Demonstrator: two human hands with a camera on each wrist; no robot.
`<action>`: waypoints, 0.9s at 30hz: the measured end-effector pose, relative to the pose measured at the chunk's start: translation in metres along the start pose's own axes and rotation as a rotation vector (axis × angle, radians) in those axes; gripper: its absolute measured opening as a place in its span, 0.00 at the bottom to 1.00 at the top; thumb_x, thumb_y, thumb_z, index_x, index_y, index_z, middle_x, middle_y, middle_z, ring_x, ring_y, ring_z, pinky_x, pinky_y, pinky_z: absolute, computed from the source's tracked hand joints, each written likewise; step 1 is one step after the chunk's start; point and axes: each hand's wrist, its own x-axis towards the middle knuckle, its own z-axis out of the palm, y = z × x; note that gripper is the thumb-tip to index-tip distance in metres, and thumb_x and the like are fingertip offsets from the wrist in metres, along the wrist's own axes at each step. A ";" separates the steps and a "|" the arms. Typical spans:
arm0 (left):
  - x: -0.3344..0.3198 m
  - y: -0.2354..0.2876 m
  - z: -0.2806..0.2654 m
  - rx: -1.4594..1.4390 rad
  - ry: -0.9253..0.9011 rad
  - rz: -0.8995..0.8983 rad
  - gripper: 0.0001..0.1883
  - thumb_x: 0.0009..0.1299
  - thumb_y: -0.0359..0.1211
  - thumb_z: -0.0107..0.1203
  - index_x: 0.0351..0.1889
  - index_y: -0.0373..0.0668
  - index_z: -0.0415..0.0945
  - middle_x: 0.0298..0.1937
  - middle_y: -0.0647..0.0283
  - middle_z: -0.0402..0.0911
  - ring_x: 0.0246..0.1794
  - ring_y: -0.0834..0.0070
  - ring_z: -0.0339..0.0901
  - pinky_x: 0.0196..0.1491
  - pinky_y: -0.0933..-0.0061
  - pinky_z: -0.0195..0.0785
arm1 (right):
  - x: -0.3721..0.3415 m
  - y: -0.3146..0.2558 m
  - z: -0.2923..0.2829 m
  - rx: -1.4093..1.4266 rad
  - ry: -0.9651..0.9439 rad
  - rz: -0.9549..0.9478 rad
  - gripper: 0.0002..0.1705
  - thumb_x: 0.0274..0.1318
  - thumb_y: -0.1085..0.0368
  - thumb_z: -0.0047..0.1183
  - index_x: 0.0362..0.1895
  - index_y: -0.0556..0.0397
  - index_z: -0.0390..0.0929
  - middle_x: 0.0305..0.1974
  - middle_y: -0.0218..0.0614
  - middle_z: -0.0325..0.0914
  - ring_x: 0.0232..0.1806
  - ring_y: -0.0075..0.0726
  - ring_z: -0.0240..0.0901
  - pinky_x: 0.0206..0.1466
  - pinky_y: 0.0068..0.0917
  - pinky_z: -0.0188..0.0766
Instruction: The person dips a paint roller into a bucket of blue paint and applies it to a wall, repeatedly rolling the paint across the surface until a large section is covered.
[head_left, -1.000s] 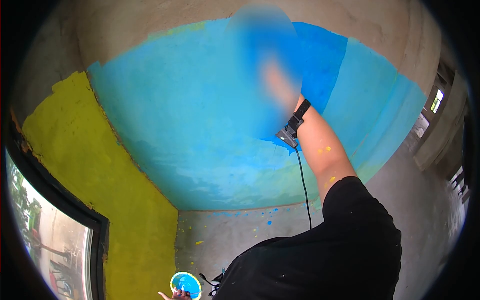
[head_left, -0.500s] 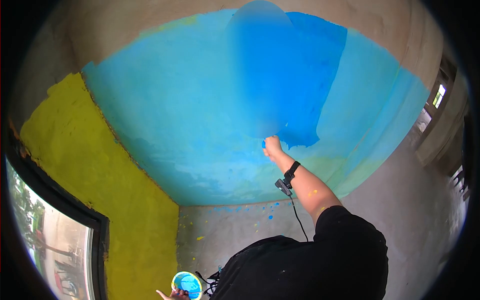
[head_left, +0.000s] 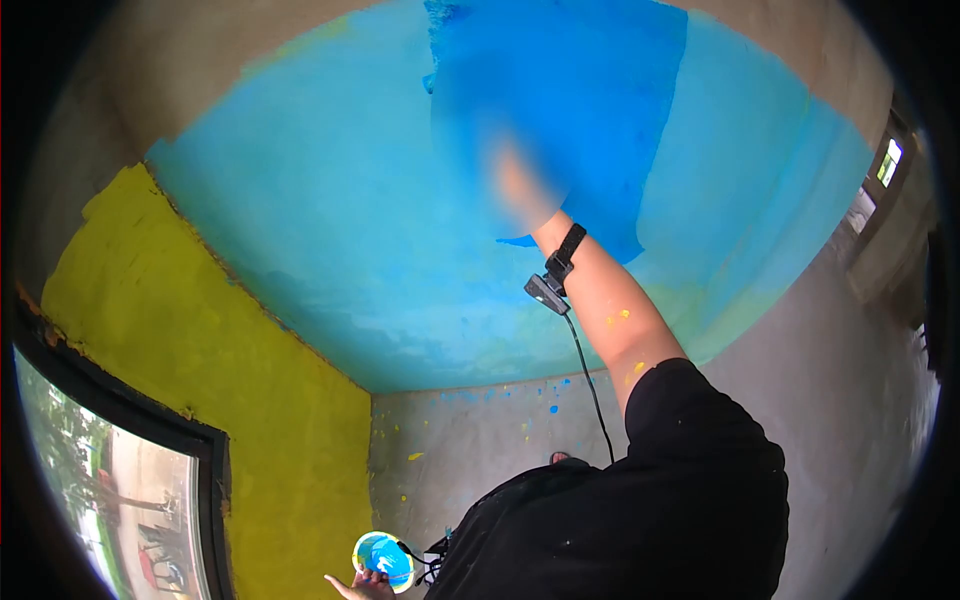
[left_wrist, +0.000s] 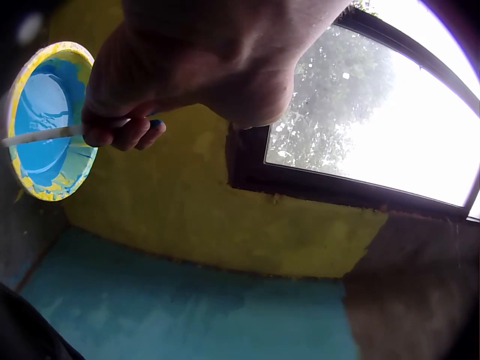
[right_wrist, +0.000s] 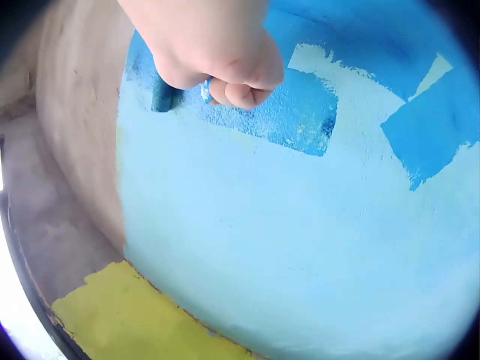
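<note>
In the right wrist view my right hand (right_wrist: pixel 217 49) grips a blue-smeared handle, its fingers curled round. A paint roller (right_wrist: pixel 162 96), dark with blue paint, lies against the wall beside the fist, partly hidden by it. Fresh blue paint (right_wrist: pixel 270 112) covers the wall around it, over a lighter turquoise coat (right_wrist: pixel 247 202). A blur hides most of this hand in the head view. Low down, my left hand (left_wrist: pixel 124 97) holds the pale handle (left_wrist: pixel 41 136) of a bucket (left_wrist: pixel 79 166). Blue paint (left_wrist: pixel 45 101) fills the bucket's lower part, and yellow paint streaks its rim.
A yellow-green wall (head_left: pixel 290 470) meets the turquoise one at a corner on the left. Beside it is a dark-framed window (head_left: pixel 215 470). Paint drops speckle the grey floor (head_left: pixel 480 430). A black cable (head_left: pixel 590 385) hangs from the right wrist camera.
The right arm came down to the lower edge of the fresh blue half a second ago and has risen up the wall again. The left hand still holds the bucket.
</note>
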 end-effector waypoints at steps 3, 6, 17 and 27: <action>-0.023 -0.002 0.023 0.054 0.060 0.002 0.62 0.62 0.81 0.36 0.69 0.27 0.67 0.73 0.46 0.66 0.70 0.53 0.65 0.74 0.58 0.53 | 0.002 0.034 -0.017 -0.079 0.007 0.021 0.34 0.63 0.29 0.52 0.22 0.41 0.59 0.17 0.21 0.50 0.13 0.23 0.46 0.16 0.28 0.43; -0.021 -0.012 0.017 0.040 0.004 0.006 0.61 0.63 0.80 0.35 0.68 0.27 0.69 0.71 0.47 0.69 0.69 0.55 0.65 0.73 0.61 0.53 | -0.006 0.107 -0.057 -0.222 0.048 -0.035 0.33 0.66 0.33 0.52 0.19 0.41 0.64 0.17 0.22 0.56 0.16 0.23 0.49 0.19 0.30 0.49; 0.005 -0.041 0.022 -0.169 -0.048 0.022 0.47 0.56 0.81 0.50 0.32 0.40 0.70 0.20 0.71 0.61 0.20 0.77 0.56 0.29 0.76 0.48 | -0.044 0.214 -0.123 -0.257 0.212 -0.236 0.28 0.71 0.45 0.52 0.27 0.56 0.80 0.23 0.25 0.75 0.27 0.22 0.63 0.31 0.37 0.62; -0.013 -0.048 0.046 -0.200 -0.002 0.061 0.44 0.57 0.80 0.51 0.29 0.42 0.67 0.19 0.71 0.61 0.17 0.77 0.57 0.25 0.75 0.49 | -0.003 0.061 -0.036 -0.271 0.041 -0.073 0.36 0.70 0.38 0.51 0.17 0.52 0.67 0.15 0.24 0.60 0.21 0.21 0.52 0.24 0.36 0.50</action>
